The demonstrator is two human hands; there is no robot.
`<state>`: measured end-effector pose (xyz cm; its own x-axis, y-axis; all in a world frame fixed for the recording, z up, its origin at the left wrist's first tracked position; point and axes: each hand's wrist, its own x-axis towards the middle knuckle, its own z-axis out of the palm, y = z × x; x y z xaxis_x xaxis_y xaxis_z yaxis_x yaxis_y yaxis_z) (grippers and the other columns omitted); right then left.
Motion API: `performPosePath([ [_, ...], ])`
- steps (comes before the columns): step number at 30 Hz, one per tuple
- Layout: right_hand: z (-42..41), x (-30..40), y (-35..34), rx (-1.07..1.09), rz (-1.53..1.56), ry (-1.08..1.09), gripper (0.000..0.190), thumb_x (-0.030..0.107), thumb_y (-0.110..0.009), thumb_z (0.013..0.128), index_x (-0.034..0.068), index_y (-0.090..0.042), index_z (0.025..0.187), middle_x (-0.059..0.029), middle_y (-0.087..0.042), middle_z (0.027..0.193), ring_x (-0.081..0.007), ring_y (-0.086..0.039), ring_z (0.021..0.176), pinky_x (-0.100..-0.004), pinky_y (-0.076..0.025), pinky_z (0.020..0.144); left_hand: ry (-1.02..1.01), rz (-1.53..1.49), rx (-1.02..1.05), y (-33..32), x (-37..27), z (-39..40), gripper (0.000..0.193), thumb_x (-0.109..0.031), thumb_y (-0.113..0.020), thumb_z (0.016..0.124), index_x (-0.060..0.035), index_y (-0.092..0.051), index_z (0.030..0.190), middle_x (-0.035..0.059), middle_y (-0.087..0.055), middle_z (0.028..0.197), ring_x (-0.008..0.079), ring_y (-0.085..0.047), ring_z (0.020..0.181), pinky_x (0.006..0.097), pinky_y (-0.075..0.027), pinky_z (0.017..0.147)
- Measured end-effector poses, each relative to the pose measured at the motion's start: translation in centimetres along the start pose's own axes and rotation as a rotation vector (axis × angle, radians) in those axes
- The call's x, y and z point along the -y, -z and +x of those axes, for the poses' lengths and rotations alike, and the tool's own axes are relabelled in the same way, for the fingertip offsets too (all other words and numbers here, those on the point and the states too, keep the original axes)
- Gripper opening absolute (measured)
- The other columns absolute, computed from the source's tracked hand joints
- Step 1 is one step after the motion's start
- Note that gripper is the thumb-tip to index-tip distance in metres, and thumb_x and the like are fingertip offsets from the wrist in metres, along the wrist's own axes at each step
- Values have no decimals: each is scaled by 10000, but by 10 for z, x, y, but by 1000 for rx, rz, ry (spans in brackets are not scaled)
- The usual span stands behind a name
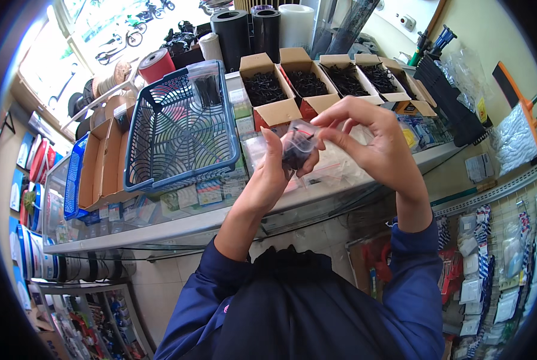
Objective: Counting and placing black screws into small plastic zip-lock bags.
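Observation:
My left hand (275,164) is wrapped around a small clear zip bag (300,139) with small black pieces inside. The fingertips of my right hand (363,135) are at the bag's upper right edge, by its red-lined top. Under my hands, flat clear bags with red lines (329,166) lie on the glass counter. Just beyond them stand several open cardboard boxes (275,112) full of small dark pieces. To the left is a blue plastic basket (183,173), with a filled zip bag of dark pieces (206,90) at its far right corner.
Cardboard trays (98,175) and a blue bin (72,180) are at the counter's left. Black and clear rolls (230,38) and a red spool (156,65) line its far side. A black plastic rack (450,101) leans at the right, above hanging packaged goods (471,288).

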<state>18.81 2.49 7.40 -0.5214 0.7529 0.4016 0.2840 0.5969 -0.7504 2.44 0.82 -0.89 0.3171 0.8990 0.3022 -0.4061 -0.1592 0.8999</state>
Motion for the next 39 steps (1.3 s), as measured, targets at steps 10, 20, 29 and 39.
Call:
performPosePath([
  [10,22,-4,27,430,-349,200,100,60,-673,712,6,-653,794,-78,-578,858,-213,-579,803,-299,-463,710,206,132,304,12,-2,-1,649,-514,-91,935,-34,-518,1027,17,-532,808,83,-457,644,218,-384,638],
  [20,14,2,18,503,-588,60,143,179,-668,723,43,-651,762,-74,-593,933,-246,-575,844,-332,-455,743,230,130,300,14,3,1,585,-469,-115,956,-46,-514,1030,13,-535,829,75,-450,638,214,-382,624],
  [29,3,-7,18,412,-644,178,148,154,-639,751,25,-604,813,-80,-589,950,-255,-571,885,-333,-450,764,358,53,307,13,1,4,548,-445,-169,965,-26,-513,1038,30,-557,853,84,-472,646,219,-386,618],
  [39,3,-31,12,209,-140,31,108,42,-684,716,-2,-610,780,-75,-587,953,-192,-569,900,-283,-451,771,381,74,291,14,-11,8,480,-412,-270,966,-17,-512,1089,64,-632,914,83,-562,668,206,-429,609],
])
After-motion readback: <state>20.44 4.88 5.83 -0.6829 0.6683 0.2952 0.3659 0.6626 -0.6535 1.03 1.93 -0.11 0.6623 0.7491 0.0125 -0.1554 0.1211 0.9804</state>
